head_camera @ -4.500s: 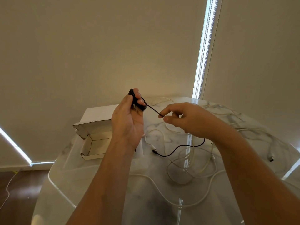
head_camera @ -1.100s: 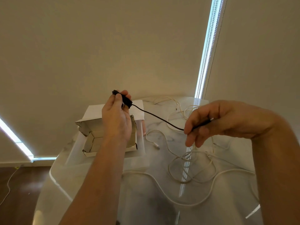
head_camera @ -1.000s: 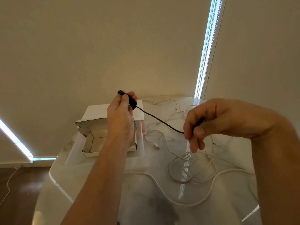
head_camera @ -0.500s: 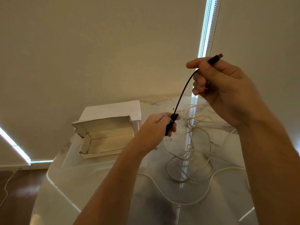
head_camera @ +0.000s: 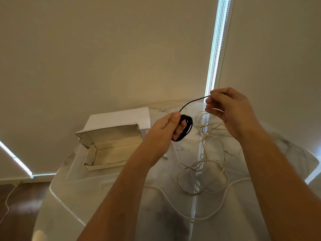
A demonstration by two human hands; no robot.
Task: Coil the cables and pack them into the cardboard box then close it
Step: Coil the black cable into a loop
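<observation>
My left hand [head_camera: 165, 126] grips a small coil of black cable [head_camera: 185, 128] wound around its fingers, above the table's middle. The cable's free end runs up and right to my right hand [head_camera: 227, 108], which pinches it between thumb and fingers. An open cardboard box [head_camera: 111, 150] with its lid flap folded back lies on the table to the left of my left hand; its inside looks empty. Several white cables [head_camera: 205, 173] lie tangled on the table below and right of my hands.
The round marble table [head_camera: 97, 193] has a glossy top with its rim curving at lower left. Beige blinds close the view behind, with a bright vertical gap [head_camera: 215, 54]. A thin cord [head_camera: 7, 202] trails on the dark floor at far left.
My right hand has come down from high up to just above the table. My left hand now shows the black coil around its fingers, and the free stretch between my hands is shorter.
</observation>
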